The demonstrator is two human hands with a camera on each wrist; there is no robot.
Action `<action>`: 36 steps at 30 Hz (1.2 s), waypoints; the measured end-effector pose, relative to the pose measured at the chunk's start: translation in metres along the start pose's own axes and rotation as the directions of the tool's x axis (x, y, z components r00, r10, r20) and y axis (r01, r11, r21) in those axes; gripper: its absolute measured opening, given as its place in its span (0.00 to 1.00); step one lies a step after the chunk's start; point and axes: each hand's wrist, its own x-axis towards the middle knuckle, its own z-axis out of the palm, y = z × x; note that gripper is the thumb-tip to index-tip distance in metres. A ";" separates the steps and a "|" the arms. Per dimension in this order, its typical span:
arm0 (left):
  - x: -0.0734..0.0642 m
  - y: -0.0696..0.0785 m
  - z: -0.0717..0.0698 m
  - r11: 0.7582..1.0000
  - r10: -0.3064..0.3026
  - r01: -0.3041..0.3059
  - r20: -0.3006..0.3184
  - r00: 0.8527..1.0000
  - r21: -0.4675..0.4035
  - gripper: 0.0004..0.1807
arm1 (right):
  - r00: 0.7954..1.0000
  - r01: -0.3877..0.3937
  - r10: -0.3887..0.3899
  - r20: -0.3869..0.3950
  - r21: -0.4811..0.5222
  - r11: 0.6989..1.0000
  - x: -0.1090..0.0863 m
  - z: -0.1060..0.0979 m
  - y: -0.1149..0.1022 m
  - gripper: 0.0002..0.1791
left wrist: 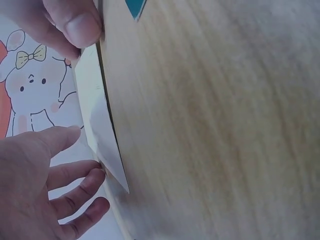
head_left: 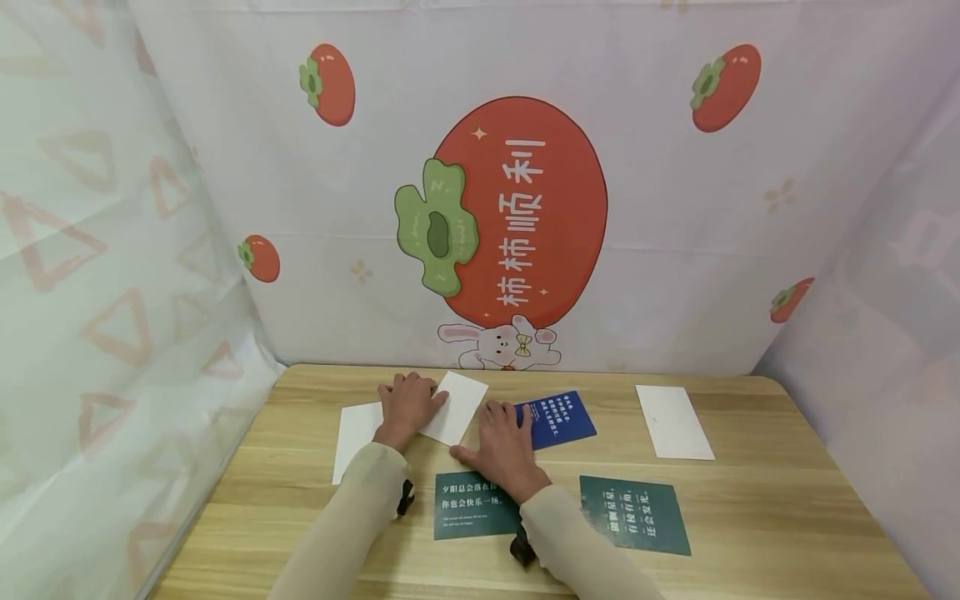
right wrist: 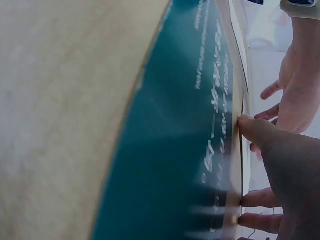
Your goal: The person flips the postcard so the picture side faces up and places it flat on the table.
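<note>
At the far left of the table [head_left: 787, 508], a white card [head_left: 355, 437] lay partly hidden behind the left hand [head_left: 408, 406]. That hand's thumb and fingers were spread apart, clamped on nothing, the thumb reaching over the left edge of a tilted white card [head_left: 459, 408]. This card, apparently the one being worked, lay between the two hands. Nearer the person was a green card [head_left: 474, 521]. The right hand [head_left: 506, 446] came next, thumb apart from its fingers near the tilted card's near corner; firm contact could not be told. Its fingers overlapped a blue card [head_left: 566, 419]. Farther right lay another green card [head_left: 637, 517] and a third white card [head_left: 675, 422]. Judged step: adjusting the tilted card's position. The next move seemed to call for light fingertip control at its edges, without dragging the blue card.
</note>
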 end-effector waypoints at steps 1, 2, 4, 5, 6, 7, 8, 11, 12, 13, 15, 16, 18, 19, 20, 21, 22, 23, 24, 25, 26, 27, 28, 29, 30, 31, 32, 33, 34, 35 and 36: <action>-0.001 0.000 0.000 1.000 -0.002 0.002 0.000 1.000 -0.001 0.22 | 1.000 0.002 -0.002 0.000 -0.006 1.000 0.000 0.001 -0.001 0.50; -0.001 0.000 0.000 1.000 -0.004 0.004 0.000 1.000 -0.004 0.22 | 1.000 0.005 -0.005 0.000 -0.012 1.000 0.000 0.001 -0.001 0.50; -0.002 0.001 0.000 1.000 -0.002 0.002 -0.011 1.000 -0.006 0.22 | 1.000 0.009 -0.009 -0.003 -0.023 1.000 0.001 0.002 -0.001 0.49; -0.003 0.001 0.000 1.000 -0.002 0.001 -0.019 1.000 -0.009 0.21 | 1.000 0.010 -0.010 -0.002 -0.029 1.000 0.001 0.003 -0.001 0.49; -0.003 0.001 0.001 1.000 -0.003 0.003 -0.023 1.000 -0.016 0.21 | 1.000 0.010 -0.010 -0.001 -0.034 0.999 0.001 0.003 -0.001 0.48; -0.003 0.001 0.001 1.000 -0.002 0.001 -0.031 1.000 -0.019 0.20 | 1.000 0.010 -0.010 0.000 -0.040 0.999 0.002 0.003 -0.001 0.48; -0.003 0.001 0.001 1.000 0.000 -0.001 -0.041 0.999 -0.023 0.20 | 1.000 0.009 -0.009 0.002 -0.043 0.999 0.002 0.003 -0.002 0.48; -0.002 0.001 0.003 0.999 -0.003 0.001 -0.053 0.999 -0.035 0.19 | 1.000 0.002 -0.002 0.008 -0.044 0.999 0.002 0.002 -0.003 0.47; -0.001 0.001 0.004 0.999 -0.004 0.002 -0.054 0.999 -0.038 0.18 | 1.000 -0.001 0.001 0.010 -0.043 0.999 0.002 0.002 -0.004 0.47; 0.000 0.001 0.004 0.999 -0.006 0.004 -0.055 0.998 -0.043 0.18 | 1.000 -0.003 0.003 0.011 -0.042 0.999 0.002 0.002 -0.004 0.47; 0.001 0.001 0.005 0.999 -0.011 0.008 -0.056 0.998 -0.052 0.18 | 1.000 -0.005 0.006 0.011 -0.041 0.999 0.002 0.001 -0.005 0.47; 0.001 0.001 0.005 0.998 -0.015 0.012 -0.057 0.998 -0.059 0.17 | 1.000 -0.006 0.007 0.010 -0.042 0.999 0.002 0.001 -0.005 0.47; 0.002 0.001 0.005 0.997 -0.029 0.024 -0.053 0.998 -0.078 0.17 | 1.000 -0.008 0.008 0.008 -0.044 0.999 0.002 0.002 -0.005 0.46; 0.002 0.001 0.005 0.996 -0.035 0.030 -0.054 0.998 -0.088 0.17 | 1.000 -0.008 0.008 0.006 -0.043 0.999 0.001 0.002 -0.005 0.46; 0.002 0.002 0.005 0.994 -0.044 0.038 -0.055 0.998 -0.100 0.17 | 1.000 -0.009 0.009 0.005 -0.043 0.999 0.001 0.002 -0.006 0.46; 0.001 0.002 0.004 0.992 -0.055 0.048 -0.053 0.997 -0.112 0.17 | 1.000 -0.009 0.009 0.003 -0.042 0.999 0.001 0.002 -0.006 0.46; 0.001 0.002 0.004 0.991 -0.063 0.056 -0.054 0.997 -0.122 0.16 | 1.000 -0.010 0.010 0.004 -0.041 0.999 0.001 0.002 -0.006 0.46; 0.001 0.002 0.003 0.989 -0.072 0.064 -0.055 0.996 -0.131 0.16 | 1.000 -0.011 0.011 0.006 -0.040 0.999 0.001 0.002 -0.007 0.46; 0.001 0.003 0.003 0.988 -0.079 0.071 -0.055 0.995 -0.138 0.16 | 1.000 -0.012 0.013 0.006 -0.039 0.999 0.001 0.003 -0.007 0.46; 0.000 0.003 0.002 0.986 -0.084 0.075 -0.056 0.995 -0.146 0.16 | 1.000 -0.014 0.014 0.007 -0.038 0.999 0.001 0.003 -0.007 0.46; 0.000 0.003 0.002 0.985 -0.089 0.079 -0.055 0.995 -0.153 0.16 | 1.000 -0.014 0.015 0.007 -0.037 0.999 0.001 0.003 -0.007 0.46; 0.000 0.003 0.002 0.984 -0.091 0.081 -0.057 0.994 -0.158 0.16 | 1.000 -0.014 0.015 0.006 -0.037 0.999 0.001 0.003 -0.007 0.46; -0.001 0.003 0.001 0.984 -0.089 0.078 -0.059 0.994 -0.161 0.15 | 1.000 -0.012 0.012 0.001 -0.038 0.999 0.001 0.003 -0.007 0.45; -0.001 0.003 0.001 0.984 -0.084 0.073 -0.063 0.994 -0.164 0.15 | 1.000 -0.010 0.010 -0.001 -0.038 0.999 0.001 0.003 -0.007 0.45; -0.002 0.003 0.001 0.983 -0.082 0.070 -0.066 0.994 -0.169 0.14 | 1.000 -0.008 0.008 -0.006 -0.040 0.999 0.001 0.003 -0.006 0.45; -0.002 0.003 0.001 0.982 -0.081 0.067 -0.070 0.994 -0.175 0.13 | 1.000 -0.006 0.005 -0.009 -0.043 0.999 0.001 0.003 -0.006 0.45; -0.002 0.002 0.001 0.981 -0.079 0.065 -0.073 0.994 -0.181 0.13 | 1.000 -0.003 0.002 -0.013 -0.043 0.999 0.001 0.003 -0.006 0.45; -0.003 0.001 0.001 0.980 -0.078 0.062 -0.076 0.994 -0.188 0.12 | 1.000 -0.001 0.000 -0.016 -0.045 0.999 0.001 0.003 -0.006 0.45; -0.003 0.001 0.001 0.978 -0.078 0.061 -0.075 0.994 -0.198 0.11 | 1.000 0.001 -0.002 -0.019 -0.046 0.999 0.001 0.003 -0.006 0.45; -0.003 0.000 0.001 0.976 -0.080 0.064 -0.072 0.994 -0.210 0.11 | 1.000 -0.001 0.000 -0.018 -0.044 0.999 0.001 0.003 -0.005 0.45; -0.004 -0.001 0.001 0.972 -0.084 0.068 -0.065 0.994 -0.224 0.10 | 1.000 0.000 -0.001 -0.021 -0.041 0.999 0.000 0.003 -0.005 0.45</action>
